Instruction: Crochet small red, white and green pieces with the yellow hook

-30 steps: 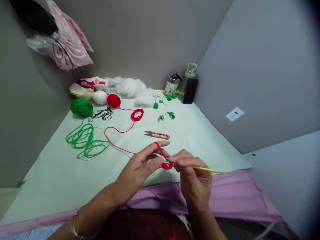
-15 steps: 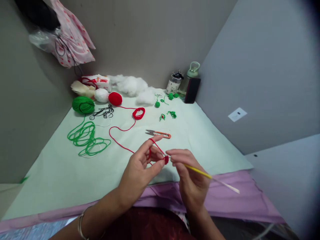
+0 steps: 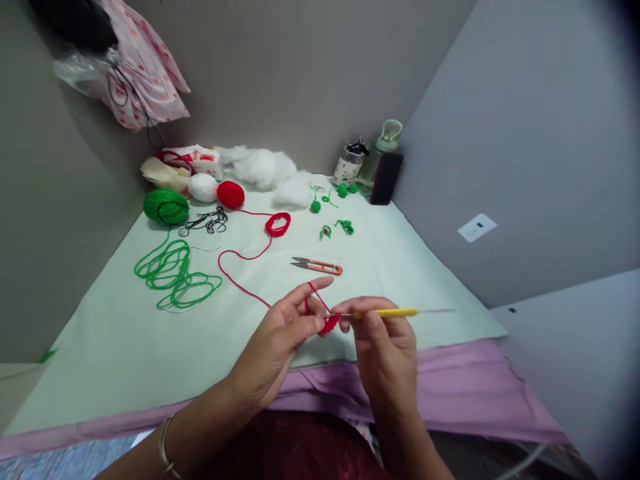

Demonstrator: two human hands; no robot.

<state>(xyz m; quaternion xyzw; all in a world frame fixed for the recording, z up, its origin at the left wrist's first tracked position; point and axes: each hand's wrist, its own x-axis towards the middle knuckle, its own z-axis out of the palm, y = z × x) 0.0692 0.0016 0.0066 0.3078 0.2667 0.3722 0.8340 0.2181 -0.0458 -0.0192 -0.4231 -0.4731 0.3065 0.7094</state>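
Note:
A small red crochet piece [image 3: 329, 325] is pinched between the thumb and fingers of my left hand [image 3: 285, 330]. Red yarn [image 3: 245, 291] runs from the table to this hand and passes over its raised index finger. My right hand [image 3: 385, 347] grips a crochet hook [image 3: 395, 313] by its yellow handle, holding it nearly level. The hook's metal shaft reaches the top edge of the red piece, where the yarn meets it; the very tip is hard to make out. Just beyond my hands lie orange-handled thread snips [image 3: 320, 266], apart from both.
A red yarn ball [image 3: 231, 195], a green yarn ball [image 3: 166, 207] and loose green yarn [image 3: 175, 273] lie on the left. White stuffing [image 3: 265, 170] sits at the back. Small green pieces [image 3: 345, 227], a phone [image 3: 387, 179] and a bottle [image 3: 387, 143] are back right.
The crochet hook has swung from a downward slant to nearly level, its shaft now lying across the red piece. The piece has tilted and shows more of itself below the fingers.

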